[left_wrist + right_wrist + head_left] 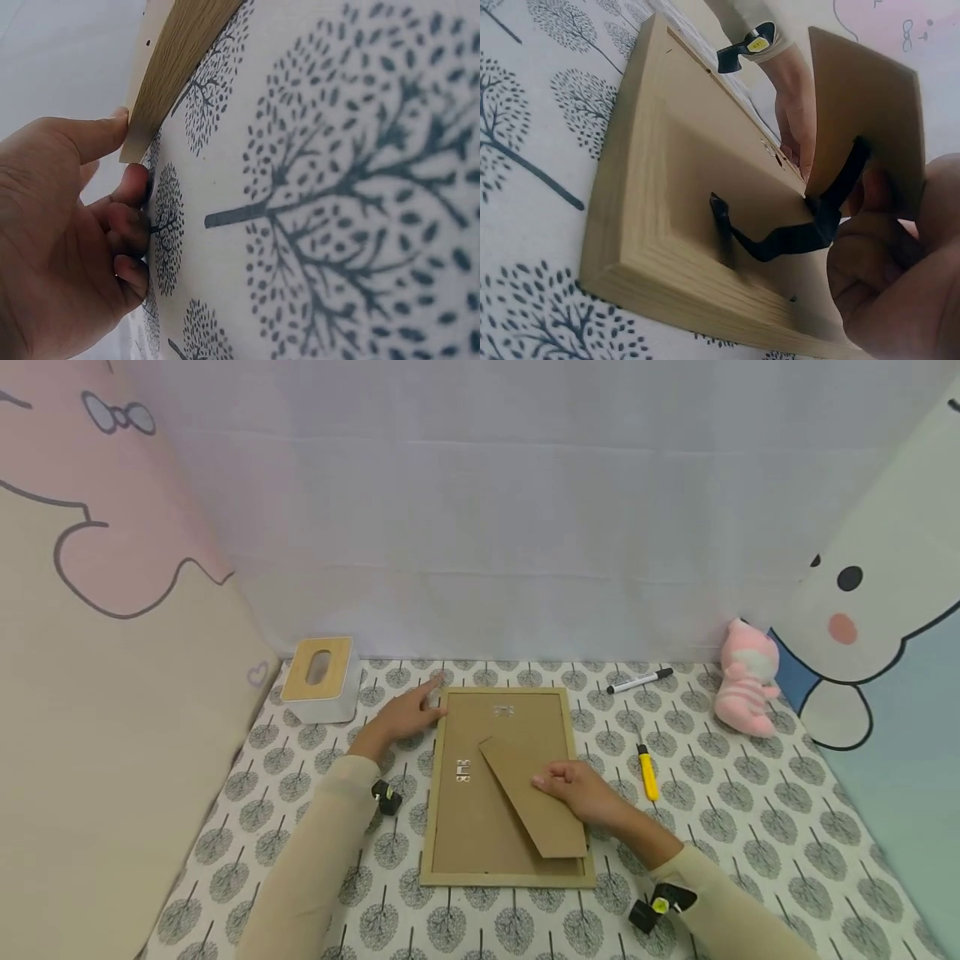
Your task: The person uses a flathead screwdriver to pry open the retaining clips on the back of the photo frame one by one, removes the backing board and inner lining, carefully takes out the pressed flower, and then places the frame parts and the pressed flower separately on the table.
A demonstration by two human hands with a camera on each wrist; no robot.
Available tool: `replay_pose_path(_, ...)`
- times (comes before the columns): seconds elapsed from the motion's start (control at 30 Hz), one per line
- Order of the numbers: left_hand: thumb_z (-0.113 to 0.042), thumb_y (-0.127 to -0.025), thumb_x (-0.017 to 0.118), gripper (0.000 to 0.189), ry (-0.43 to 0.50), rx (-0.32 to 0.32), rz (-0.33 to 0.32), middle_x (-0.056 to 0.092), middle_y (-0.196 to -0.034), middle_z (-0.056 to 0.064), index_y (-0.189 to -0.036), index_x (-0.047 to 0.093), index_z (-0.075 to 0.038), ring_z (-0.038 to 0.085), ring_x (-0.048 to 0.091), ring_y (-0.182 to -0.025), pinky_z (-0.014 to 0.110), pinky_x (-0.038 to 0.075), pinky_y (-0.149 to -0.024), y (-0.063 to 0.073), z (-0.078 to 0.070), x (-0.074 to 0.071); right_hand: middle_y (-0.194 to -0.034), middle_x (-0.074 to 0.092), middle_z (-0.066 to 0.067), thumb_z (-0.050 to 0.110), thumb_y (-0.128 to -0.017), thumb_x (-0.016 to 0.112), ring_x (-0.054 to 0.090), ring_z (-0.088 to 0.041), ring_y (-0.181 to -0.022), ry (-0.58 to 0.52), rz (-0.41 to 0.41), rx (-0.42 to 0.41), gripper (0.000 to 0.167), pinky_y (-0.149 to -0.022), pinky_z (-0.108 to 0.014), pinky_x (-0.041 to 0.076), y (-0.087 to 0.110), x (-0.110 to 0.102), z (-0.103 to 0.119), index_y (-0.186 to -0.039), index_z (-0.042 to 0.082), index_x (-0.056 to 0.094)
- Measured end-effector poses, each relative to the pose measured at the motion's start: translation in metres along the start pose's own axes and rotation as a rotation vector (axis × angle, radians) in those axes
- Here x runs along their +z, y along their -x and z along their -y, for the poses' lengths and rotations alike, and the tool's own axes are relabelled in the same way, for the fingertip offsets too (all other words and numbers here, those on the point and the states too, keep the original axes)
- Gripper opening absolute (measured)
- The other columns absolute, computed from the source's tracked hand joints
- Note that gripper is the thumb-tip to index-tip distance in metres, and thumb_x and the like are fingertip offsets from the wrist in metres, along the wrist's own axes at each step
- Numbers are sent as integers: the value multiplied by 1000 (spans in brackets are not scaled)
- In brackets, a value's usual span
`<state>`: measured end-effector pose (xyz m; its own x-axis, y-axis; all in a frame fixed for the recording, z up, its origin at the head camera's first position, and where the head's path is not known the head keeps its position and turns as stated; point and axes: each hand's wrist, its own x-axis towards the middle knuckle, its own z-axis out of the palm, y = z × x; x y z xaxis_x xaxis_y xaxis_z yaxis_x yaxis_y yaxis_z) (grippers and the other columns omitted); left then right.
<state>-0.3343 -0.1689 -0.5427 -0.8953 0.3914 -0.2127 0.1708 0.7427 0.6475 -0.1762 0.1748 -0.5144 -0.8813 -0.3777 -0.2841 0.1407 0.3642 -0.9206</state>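
Observation:
A picture frame (480, 827) lies with its brown backing up on the patterned cloth. My right hand (581, 789) pinches the edge of its easel stand (517, 772), a tapered brown flap tilted up from the backing. In the right wrist view a bent black strap (787, 240) runs between the flap and the backing. At the frame's far left corner is my left hand (408, 714). Its thumb (101, 139) touches the wooden edge in the left wrist view, while other fingers bend loosely against the cloth. Two metal hangers (463, 771) sit on the backing.
A yellow-handled tool (648, 774) with a thin shaft lies right of the frame, and a black-and-white marker (640, 681) lies beyond it. A tissue box (322, 681) with a wooden lid stands back left. A pink plush toy (746, 681) sits back right against the curtain.

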Motion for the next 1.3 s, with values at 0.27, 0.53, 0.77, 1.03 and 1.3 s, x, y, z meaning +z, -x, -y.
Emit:
replay_pose_path(0.27,-51,-108,53,60,-37,5,44,48,-75,1,-164,36,-36,14,35,-57,33,38,-54,-1,-9,1,-68,66,5,25,-109,59,64,-6,-54,-109,31,-34,35,-53,-24,55,4,-4,-9,-92,-6,61)
replay_pose_path(0.53,-52,-109,50,60,-109,-10,20,62,-148,19,-165,33,-39,41,65,-123,59,54,-102,2,-14,1,-74,75,3,26,-110,56,73,-10,-60,-146,83,-38,35,-58,-31,62,3,-11,-8,-104,-8,65)
replay_pose_path(0.77,-51,-109,51,58,-108,-49,3,66,-131,18,-163,35,-41,25,50,-72,43,49,-70,3,-13,-4,-74,75,2,26,-110,57,73,-11,-60,-152,92,-33,34,-58,-32,62,-2,-9,-3,-105,-5,67)
replay_pose_path(1.03,-52,-108,53,58,-82,-35,24,58,-154,17,-163,37,-41,37,64,-129,58,51,-107,1,-13,0,-74,74,3,27,-111,55,72,-11,-59,-131,101,-32,37,-57,-31,61,3,-9,-11,-106,-9,64)
replay_pose_path(1.3,-49,-109,51,58,-118,-40,6,60,-153,19,-164,35,-39,39,67,-121,58,54,-104,4,-18,4,-76,75,5,22,-112,53,73,-9,-60,-156,141,-112,35,-56,-29,61,2,-12,-21,-113,-12,62)
